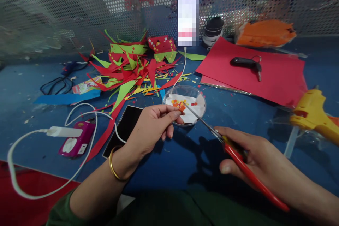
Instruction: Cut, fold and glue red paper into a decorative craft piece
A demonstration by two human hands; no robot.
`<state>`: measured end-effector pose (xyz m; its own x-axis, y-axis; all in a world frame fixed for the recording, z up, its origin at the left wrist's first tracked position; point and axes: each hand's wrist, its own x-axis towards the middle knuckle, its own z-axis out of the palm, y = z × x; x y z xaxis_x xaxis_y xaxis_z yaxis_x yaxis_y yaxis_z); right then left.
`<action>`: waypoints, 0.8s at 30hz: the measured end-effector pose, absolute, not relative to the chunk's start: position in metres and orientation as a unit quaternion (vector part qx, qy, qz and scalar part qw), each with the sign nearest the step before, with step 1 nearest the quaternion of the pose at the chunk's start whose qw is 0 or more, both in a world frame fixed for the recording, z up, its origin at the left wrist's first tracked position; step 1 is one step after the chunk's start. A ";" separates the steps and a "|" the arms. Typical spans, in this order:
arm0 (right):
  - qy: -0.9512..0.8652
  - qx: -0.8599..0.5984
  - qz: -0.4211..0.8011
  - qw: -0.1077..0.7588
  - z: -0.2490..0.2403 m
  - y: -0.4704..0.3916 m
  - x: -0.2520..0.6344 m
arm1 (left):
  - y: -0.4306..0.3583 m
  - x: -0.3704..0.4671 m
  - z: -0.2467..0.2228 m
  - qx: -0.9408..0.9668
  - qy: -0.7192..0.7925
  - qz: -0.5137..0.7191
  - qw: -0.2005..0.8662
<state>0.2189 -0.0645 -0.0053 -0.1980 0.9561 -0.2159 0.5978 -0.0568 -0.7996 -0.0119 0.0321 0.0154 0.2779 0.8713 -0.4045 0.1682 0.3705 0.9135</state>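
My left hand (159,122), with a gold bangle at the wrist, pinches a small orange paper piece (181,107) over a round clear plastic dish (202,113). Inside the dish lies white paper (191,114) scattered with tiny orange, yellow and red paper bits (174,103). My right hand (254,155) is closed round long-bladed scissors (243,166) with a red handle. Their blade tips reach over the dish, right by the orange piece. Whether the tips touch the piece I cannot tell.
Red and green paper scraps (127,63) pile up behind the dish. A lit phone (188,19) leans against the mesh. Red sheets (238,74) carry a key (246,63). A yellow glue gun (309,109) lies right; a dark phone (127,123) and purple power adapter (76,139) lie left.
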 end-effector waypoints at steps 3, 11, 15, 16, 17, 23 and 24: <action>-0.676 -0.603 0.368 0.211 -0.005 -0.064 0.217 | 0.032 -0.012 0.015 0.490 0.528 0.281 0.634; -0.700 -0.587 0.354 0.202 -0.010 -0.067 0.214 | 0.030 -0.010 0.013 0.494 0.525 0.279 0.634; -0.697 -0.581 0.369 0.201 -0.011 -0.066 0.214 | 0.031 -0.011 0.013 0.498 0.515 0.280 0.639; -0.696 -0.579 0.374 0.202 -0.010 -0.066 0.214 | 0.031 -0.011 0.013 0.498 0.513 0.280 0.640; -0.693 -0.578 0.379 0.204 -0.010 -0.066 0.214 | 0.031 -0.011 0.013 0.498 0.511 0.281 0.641; -0.691 -0.572 0.388 0.214 -0.008 -0.067 0.213 | 0.031 -0.012 0.013 0.501 0.511 0.279 0.640; -0.693 -0.570 0.385 0.215 -0.009 -0.067 0.213 | 0.031 -0.012 0.012 0.501 0.511 0.278 0.640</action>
<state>0.2132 -0.0668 -0.0088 -0.2563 0.9562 -0.1413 0.6241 0.0521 -0.7796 -0.0120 0.0307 0.0125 0.3230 0.8688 -0.3753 0.1560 0.3423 0.9266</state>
